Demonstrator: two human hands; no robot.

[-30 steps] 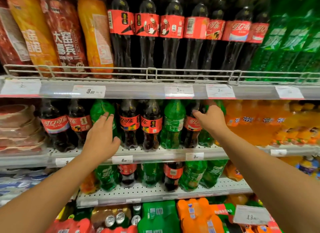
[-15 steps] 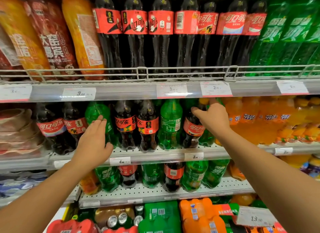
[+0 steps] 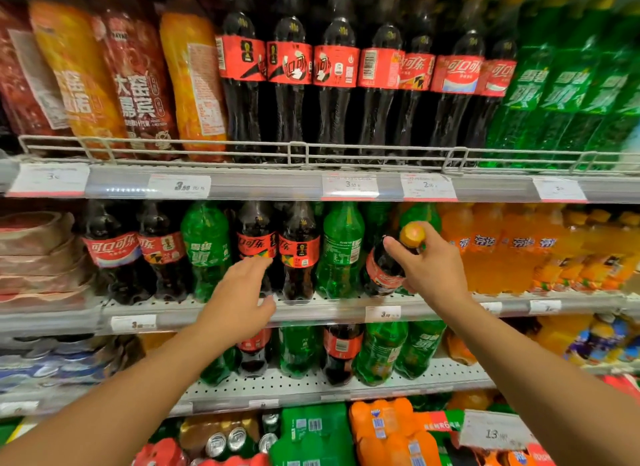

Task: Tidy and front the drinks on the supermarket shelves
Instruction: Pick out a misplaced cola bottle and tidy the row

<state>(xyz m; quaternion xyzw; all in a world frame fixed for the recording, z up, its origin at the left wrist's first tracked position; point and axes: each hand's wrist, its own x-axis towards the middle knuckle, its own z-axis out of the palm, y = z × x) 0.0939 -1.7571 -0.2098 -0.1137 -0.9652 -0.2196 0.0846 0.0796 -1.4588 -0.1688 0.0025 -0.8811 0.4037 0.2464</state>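
The middle shelf [image 3: 322, 311] holds a mixed row of small cola and green soda bottles. My right hand [image 3: 433, 269] grips the neck of one cola bottle [image 3: 382, 273], just under its orange-gold cap. That bottle leans out of the row, cap toward me. My left hand [image 3: 239, 297] reaches with straight fingers in front of another cola bottle [image 3: 254, 223]; I cannot tell whether it touches. A green soda bottle [image 3: 206, 247] stands left of that hand, and another green soda bottle [image 3: 341, 250] stands between my hands.
Orange soda bottles [image 3: 512, 250] fill the middle shelf to the right. Tall cola bottles [image 3: 332, 84] stand behind a wire rail [image 3: 304, 152] on the shelf above. The lower shelf [image 3: 311, 389] carries more mixed bottles, with multipacks [image 3: 311, 434] below.
My right hand has pulled the cola bottle forward and tipped it out of the row. My left hand has moved right, from the green bottle to the cola bottle beside it.
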